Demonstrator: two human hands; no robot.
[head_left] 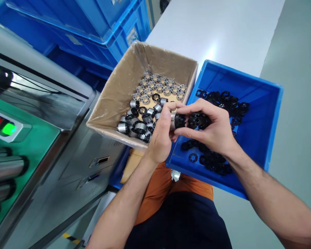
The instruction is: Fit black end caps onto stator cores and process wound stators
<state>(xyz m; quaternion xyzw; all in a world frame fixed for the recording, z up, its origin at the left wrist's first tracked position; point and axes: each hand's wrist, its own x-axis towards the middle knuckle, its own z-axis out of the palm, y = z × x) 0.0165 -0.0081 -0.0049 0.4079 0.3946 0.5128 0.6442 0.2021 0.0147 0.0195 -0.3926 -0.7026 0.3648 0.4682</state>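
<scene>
Where the smooth blue plastic bin (261,114) of toothed black rings (217,162) meets the film-lined cardboard box (114,100) of shiny metal sleeves (134,126), the right hand (212,135) cups a ring stack (199,120), and the left hand (159,136) pinches one sleeve (173,121).

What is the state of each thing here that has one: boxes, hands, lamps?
cardboard box: open, lined with clear film, partly filled with metal sleeves.
blue bin: open, loose rings on its floor.
left hand: closed on one metal sleeve.
right hand: closed on several black rings.
green lamp: lit.
</scene>
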